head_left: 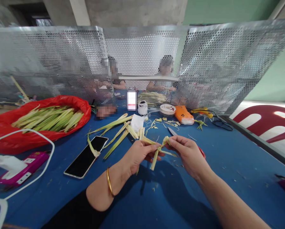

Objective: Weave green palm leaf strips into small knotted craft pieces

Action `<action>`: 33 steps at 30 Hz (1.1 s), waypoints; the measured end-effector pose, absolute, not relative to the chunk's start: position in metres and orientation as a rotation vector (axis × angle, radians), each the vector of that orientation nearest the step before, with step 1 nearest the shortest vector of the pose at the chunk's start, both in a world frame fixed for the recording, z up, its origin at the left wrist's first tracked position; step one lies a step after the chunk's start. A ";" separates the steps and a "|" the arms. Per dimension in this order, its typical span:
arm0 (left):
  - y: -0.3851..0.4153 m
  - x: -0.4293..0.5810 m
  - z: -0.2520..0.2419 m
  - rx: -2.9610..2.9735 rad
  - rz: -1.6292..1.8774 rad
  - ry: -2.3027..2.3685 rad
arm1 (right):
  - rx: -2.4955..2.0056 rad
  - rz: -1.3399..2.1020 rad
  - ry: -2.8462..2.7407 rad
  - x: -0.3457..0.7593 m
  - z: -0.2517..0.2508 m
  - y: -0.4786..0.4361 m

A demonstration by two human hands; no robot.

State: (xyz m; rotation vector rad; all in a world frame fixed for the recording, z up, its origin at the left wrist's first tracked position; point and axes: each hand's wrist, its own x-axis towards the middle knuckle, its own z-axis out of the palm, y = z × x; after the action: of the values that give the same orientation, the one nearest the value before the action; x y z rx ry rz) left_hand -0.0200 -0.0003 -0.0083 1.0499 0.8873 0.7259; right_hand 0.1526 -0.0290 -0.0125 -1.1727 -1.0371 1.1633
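Note:
Between my hands is a small knotted piece of pale green corn husk strips [154,161], held above the blue table [180,197]. My left hand [142,152] pinches it near the crossing of the strips, and a gold bangle circles that wrist. With thumb and forefinger my right hand [186,152] grips the folded upper end. Under and behind the right hand lie scissors [172,131], their blade tip and a bit of red handle showing. Loose corn husks [117,144] lie left of the hands, beside a white paper [137,122].
At left are a red bag [86,109] of husks, a black-screened phone [85,160] and a purple power strip [30,168]. Behind lie white string [142,108], a tape roll [167,110], an orange pack [183,115] and a yellow glue gun [202,112]. People sit beyond the perforated metal screen [142,44].

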 end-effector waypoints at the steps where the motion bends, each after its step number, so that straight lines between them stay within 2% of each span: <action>1: 0.000 -0.020 -0.008 1.045 0.712 0.888 | -1.169 1.161 -1.035 0.152 -0.014 -0.029; 21: -0.003 -0.020 -0.007 0.935 0.637 0.929 | -1.199 1.104 -1.083 0.150 -0.019 -0.027; 24: -0.002 -0.019 -0.008 0.877 0.697 0.887 | -1.216 0.895 -1.218 0.155 -0.017 -0.026; 28: -0.002 -0.018 -0.008 0.829 0.754 0.871 | -1.181 0.373 -1.378 0.160 -0.012 -0.029; 33: -0.004 -0.016 -0.012 0.804 0.788 0.819 | -1.165 0.051 -1.645 0.152 -0.009 -0.040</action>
State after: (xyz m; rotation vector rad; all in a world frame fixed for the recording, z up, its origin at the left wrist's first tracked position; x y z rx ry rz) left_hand -0.0161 -0.0036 -0.0121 0.8039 0.8188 0.7880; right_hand 0.1519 -0.0395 -0.0089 -1.1648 -1.6446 0.0509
